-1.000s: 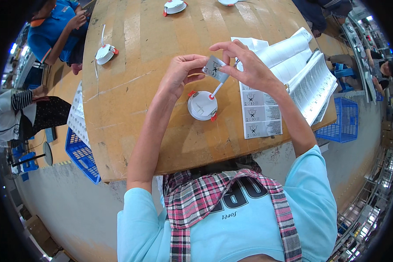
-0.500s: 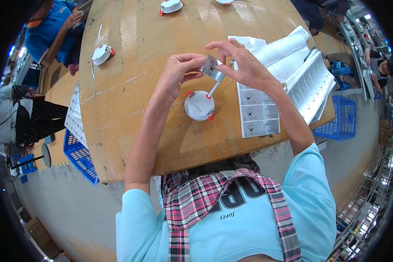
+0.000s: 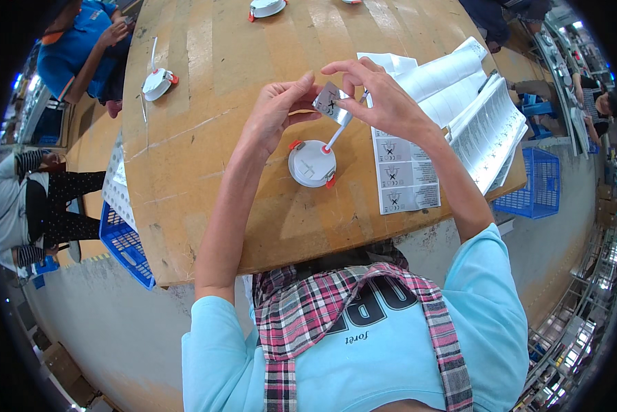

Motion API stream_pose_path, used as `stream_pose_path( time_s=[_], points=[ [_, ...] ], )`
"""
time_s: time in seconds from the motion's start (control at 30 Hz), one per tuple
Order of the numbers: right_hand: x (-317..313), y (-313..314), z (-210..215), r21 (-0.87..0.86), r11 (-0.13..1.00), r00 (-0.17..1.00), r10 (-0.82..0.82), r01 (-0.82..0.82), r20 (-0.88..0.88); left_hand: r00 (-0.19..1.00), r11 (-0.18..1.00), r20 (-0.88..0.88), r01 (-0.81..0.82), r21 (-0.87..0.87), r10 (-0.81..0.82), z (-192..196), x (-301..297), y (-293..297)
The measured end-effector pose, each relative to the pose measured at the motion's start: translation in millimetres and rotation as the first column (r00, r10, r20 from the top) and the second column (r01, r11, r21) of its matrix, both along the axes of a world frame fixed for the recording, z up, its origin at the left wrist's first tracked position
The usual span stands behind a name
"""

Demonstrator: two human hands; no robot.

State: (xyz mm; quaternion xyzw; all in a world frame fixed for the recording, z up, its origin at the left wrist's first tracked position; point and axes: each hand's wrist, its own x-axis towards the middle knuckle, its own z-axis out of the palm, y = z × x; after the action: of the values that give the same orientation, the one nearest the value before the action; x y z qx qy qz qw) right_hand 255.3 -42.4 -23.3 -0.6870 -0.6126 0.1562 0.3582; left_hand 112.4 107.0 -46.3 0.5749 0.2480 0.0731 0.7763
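A small silver label point(image 3: 330, 101) with dark printing is wrapped at the white cable point(image 3: 337, 132) of a round white downlight point(image 3: 312, 165) with red clips, which lies on the table. My right hand point(image 3: 387, 103) pinches the label's right side between thumb and finger, close to the cable. Beside the label's left edge is my left hand point(image 3: 277, 110), its thumb lifted away from the other fingers, whose tips are near or behind the label. Under my right forearm lies a sheet of similar labels point(image 3: 408, 180).
Long printed label sheets point(image 3: 483, 134) are piled at the right. Another downlight point(image 3: 157, 84) lies at the left, and another point(image 3: 267, 7) at the far edge. Blue crates point(image 3: 538, 182) stand beside the table. A person in blue point(image 3: 82, 48) is at the far left.
My left thumb has lifted off the label's face and its fingers have spread. My right hand keeps its pinch, nearly still.
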Motion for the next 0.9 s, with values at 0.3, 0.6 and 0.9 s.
stream_pose_path(
  time_s=[0.3,0.6,0.9],
  points=[
    [-0.8,0.9,-3.3,0.036,0.999,0.999,-0.003,0.002,0.039,1.000,1.000,-0.008,-0.022,-0.021,0.022,0.1,-2.5,-1.1],
    [-2.7,0.9,-3.2,0.056,0.998,0.999,-0.026,0.024,0.043,0.997,0.986,0.043,-0.074,0.149,0.069,2.8,-10.9,-14.5],
    [-3.4,5.7,-9.4,0.075,0.997,0.985,-0.016,0.004,0.170,0.972,0.925,0.105,-0.231,0.301,0.209,-3.3,-11.2,-23.8]
  ],
)
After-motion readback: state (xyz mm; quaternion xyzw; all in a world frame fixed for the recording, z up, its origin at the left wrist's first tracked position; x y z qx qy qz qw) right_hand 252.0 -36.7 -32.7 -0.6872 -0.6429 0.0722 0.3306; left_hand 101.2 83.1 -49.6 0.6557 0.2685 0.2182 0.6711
